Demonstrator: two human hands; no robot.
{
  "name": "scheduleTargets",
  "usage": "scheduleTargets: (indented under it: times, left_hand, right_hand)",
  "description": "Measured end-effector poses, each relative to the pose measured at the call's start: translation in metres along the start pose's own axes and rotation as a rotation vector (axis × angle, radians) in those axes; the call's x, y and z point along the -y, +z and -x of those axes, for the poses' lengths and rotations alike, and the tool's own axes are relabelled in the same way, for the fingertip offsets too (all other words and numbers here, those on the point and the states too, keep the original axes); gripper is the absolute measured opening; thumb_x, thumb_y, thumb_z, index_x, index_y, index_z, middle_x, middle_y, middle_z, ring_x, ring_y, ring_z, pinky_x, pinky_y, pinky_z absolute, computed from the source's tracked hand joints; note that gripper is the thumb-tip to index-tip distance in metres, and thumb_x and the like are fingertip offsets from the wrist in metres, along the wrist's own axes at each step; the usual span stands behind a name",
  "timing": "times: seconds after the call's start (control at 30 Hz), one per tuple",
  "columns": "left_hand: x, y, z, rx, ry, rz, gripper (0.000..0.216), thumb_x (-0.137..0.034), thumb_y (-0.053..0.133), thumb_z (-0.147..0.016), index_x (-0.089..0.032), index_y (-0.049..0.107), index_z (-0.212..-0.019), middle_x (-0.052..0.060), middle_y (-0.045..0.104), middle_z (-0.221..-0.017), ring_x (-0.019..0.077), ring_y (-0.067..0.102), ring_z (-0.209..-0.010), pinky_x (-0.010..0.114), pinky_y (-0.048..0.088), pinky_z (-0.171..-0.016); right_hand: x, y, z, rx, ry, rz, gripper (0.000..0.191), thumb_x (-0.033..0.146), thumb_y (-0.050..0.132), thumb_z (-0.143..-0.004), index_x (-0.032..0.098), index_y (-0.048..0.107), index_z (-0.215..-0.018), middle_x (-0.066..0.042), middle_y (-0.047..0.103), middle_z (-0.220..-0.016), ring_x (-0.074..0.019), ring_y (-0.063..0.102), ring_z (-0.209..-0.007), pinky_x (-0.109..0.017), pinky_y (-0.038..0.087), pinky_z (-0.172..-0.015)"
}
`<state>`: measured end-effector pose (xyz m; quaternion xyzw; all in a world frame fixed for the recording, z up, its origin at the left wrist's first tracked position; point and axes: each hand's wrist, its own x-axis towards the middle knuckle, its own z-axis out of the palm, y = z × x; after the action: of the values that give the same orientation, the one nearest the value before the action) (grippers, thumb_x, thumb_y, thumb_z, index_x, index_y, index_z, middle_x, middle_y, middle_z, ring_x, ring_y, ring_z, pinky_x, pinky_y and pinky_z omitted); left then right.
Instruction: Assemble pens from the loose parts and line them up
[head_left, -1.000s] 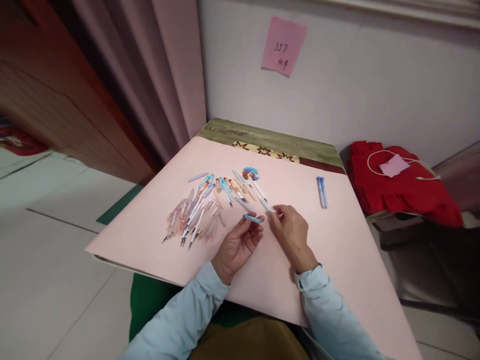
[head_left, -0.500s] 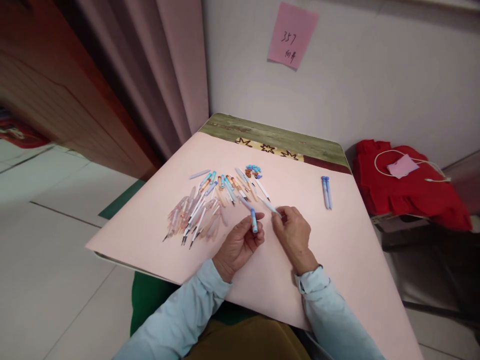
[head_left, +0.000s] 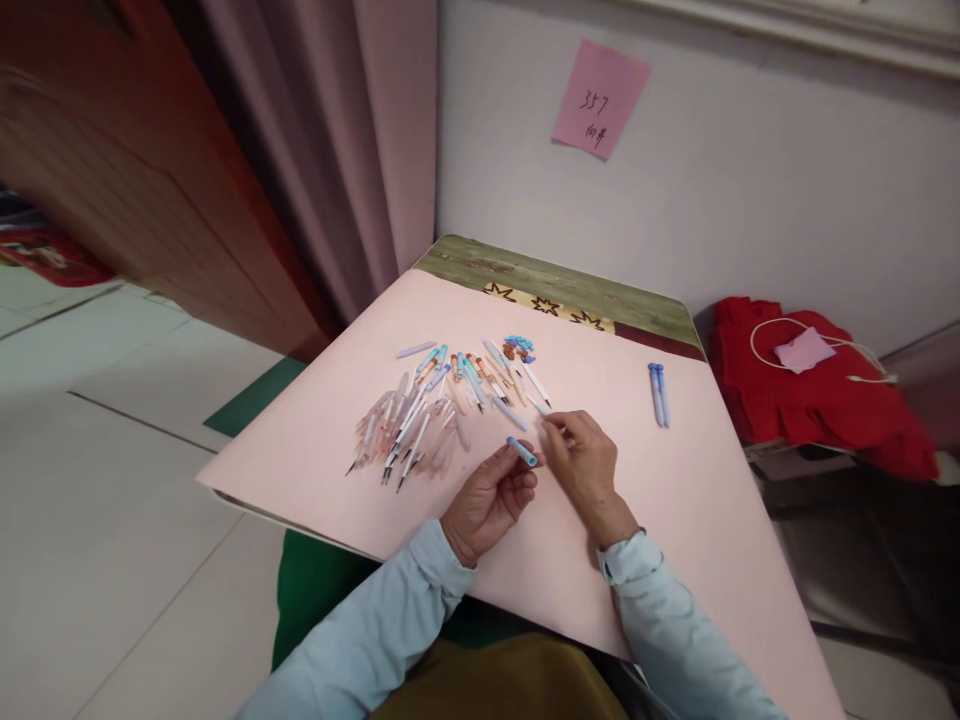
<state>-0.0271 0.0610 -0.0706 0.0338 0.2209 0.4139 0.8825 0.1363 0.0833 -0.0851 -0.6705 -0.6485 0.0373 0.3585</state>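
My left hand (head_left: 489, 497) is closed on a short blue pen barrel (head_left: 521, 451), held above the pink sheet (head_left: 675, 500). My right hand (head_left: 583, 460) pinches a thin white pen refill (head_left: 538, 407) whose far end lies on the sheet. The two hands are close together, almost touching. Just beyond them lies a spread of several pen parts (head_left: 442, 395): clear barrels at the left, blue and orange pieces in the middle, small caps (head_left: 517, 347) at the far end.
Two assembled blue pens (head_left: 658, 393) lie side by side at the right of the sheet. The table's green patterned edge (head_left: 562, 290) shows at the far side. A red cloth (head_left: 817, 395) with a white cable lies right of the table. A pink note (head_left: 600, 98) sticks to the wall.
My left hand has turned the blue barrel from lying crosswise to pointing toward the right hand. My right hand keeps hold of the refill. The view has shifted slightly.
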Motion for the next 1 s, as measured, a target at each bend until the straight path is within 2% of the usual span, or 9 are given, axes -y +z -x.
scheduleTargets:
  times: [0.13, 0.3, 0.73, 0.9, 1.0]
  left_hand:
    - [0.002, -0.005, 0.003, 0.09, 0.012, -0.036, 0.012, -0.02, 0.066, -0.089, -0.009, 0.069, -0.09, 0.009, 0.073, -0.079, 0.01, 0.066, -0.057, 0.016, 0.055, -0.052]
    - [0.003, -0.01, 0.004, 0.171, 0.036, -0.036, 0.017, -0.024, 0.072, -0.084, -0.009, 0.069, -0.091, 0.009, 0.073, -0.078, 0.0121, 0.067, -0.059, 0.018, 0.055, -0.053]
    - [-0.003, -0.011, 0.007, 0.167, 0.034, 0.002, 0.013, -0.021, 0.068, -0.086, -0.008, 0.069, -0.09, 0.008, 0.072, -0.077, 0.0105, 0.066, -0.058, 0.016, 0.053, -0.052]
    - [-0.004, -0.01, 0.007, 0.165, 0.044, 0.016, 0.013, -0.021, 0.068, -0.086, -0.009, 0.069, -0.089, 0.008, 0.072, -0.076, 0.0102, 0.066, -0.057, 0.015, 0.054, -0.051]
    - [-0.005, -0.009, 0.007, 0.157, 0.043, 0.006, 0.013, -0.022, 0.067, -0.087, -0.009, 0.068, -0.087, 0.008, 0.072, -0.075, 0.0095, 0.065, -0.056, 0.015, 0.054, -0.05]
  right_hand:
    - [0.024, 0.014, -0.016, 0.146, -0.083, -0.013, 0.016, 0.03, 0.058, -0.091, 0.025, 0.074, -0.091, 0.0, 0.07, -0.09, -0.0135, 0.063, -0.077, -0.024, 0.043, -0.069]
    - [0.045, 0.036, -0.038, 0.291, -0.06, 0.106, 0.017, 0.03, 0.058, -0.09, 0.028, 0.074, -0.095, 0.001, 0.069, -0.098, -0.0141, 0.064, -0.087, -0.023, 0.042, -0.069]
    - [0.071, 0.06, -0.068, 0.406, -0.078, 0.4, 0.03, 0.031, 0.044, -0.096, 0.026, 0.073, -0.101, -0.006, 0.069, -0.106, -0.0199, 0.066, -0.094, -0.028, 0.046, -0.077]
    - [0.075, 0.063, -0.075, 0.449, -0.098, 0.507, 0.031, 0.026, 0.044, -0.094, 0.02, 0.074, -0.096, -0.012, 0.071, -0.102, -0.0228, 0.068, -0.092, -0.031, 0.047, -0.078]
    - [0.077, 0.061, -0.082, 0.49, -0.094, 0.515, 0.027, 0.025, 0.048, -0.091, 0.02, 0.075, -0.095, -0.011, 0.073, -0.097, -0.0234, 0.069, -0.091, -0.031, 0.048, -0.079]
